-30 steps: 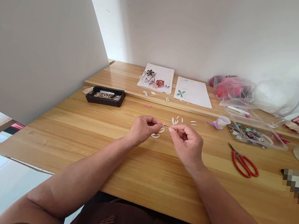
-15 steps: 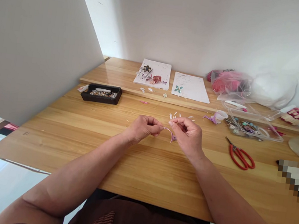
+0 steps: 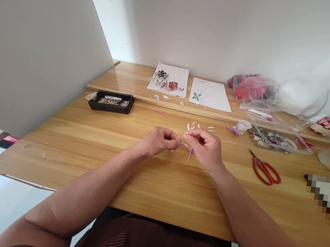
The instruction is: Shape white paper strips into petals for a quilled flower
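Observation:
Above the middle of the wooden table, my left hand [image 3: 160,142] pinches one end of a thin purple strand [image 3: 190,153], which curves down to the right. My right hand [image 3: 206,147] is just beside it, thumb and forefinger pressed together near the left fingertips; what it pinches is too small to make out. Small white petal-shaped pieces [image 3: 193,126] lie on the table just behind my right hand. Farther right stands a white spool [image 3: 244,127] with purple thread around it.
Red-handled pliers [image 3: 265,170] lie to the right. Behind them is a clear box [image 3: 282,142] of beads. A black tray [image 3: 111,102] of beads sits at the left. Paper sheets [image 3: 210,93] with flower ornaments and plastic bags [image 3: 302,95] occupy the raised back shelf.
My right fingertips have shifted slightly left, closer to my left hand. The purple strand's free end hangs a little lower. The whole view has moved very slightly.

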Tool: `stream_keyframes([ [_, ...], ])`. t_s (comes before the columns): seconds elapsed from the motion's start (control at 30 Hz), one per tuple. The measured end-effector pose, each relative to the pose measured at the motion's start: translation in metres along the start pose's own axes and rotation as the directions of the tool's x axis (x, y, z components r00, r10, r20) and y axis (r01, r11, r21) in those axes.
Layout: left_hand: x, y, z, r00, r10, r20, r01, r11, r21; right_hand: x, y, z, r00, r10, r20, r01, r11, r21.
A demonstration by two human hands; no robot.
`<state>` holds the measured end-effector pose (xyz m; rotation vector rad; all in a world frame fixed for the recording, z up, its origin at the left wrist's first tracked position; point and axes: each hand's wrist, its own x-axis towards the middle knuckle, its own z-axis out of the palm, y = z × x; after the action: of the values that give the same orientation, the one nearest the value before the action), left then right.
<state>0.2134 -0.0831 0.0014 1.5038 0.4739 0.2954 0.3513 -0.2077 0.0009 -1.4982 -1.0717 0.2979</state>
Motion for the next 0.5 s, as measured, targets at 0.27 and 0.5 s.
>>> stream_keyframes([
  [0.27, 0.0, 0.0031, 0.0005, 1.0, 0.026, 0.009, -0.026, 0.998, -0.065, 0.0021, 0.0079, 0.0011, 0.987, 0.159, 0.003, -0.158, 0.984, 0.076],
  [0.5, 0.0052, -0.0024, 0.0019, 0.991, 0.089, -0.103, -0.109, 0.971, -0.213, 0.0, 0.0102, 0.008, 0.919, 0.37, 0.135, -0.393, 0.859, 0.328],
])
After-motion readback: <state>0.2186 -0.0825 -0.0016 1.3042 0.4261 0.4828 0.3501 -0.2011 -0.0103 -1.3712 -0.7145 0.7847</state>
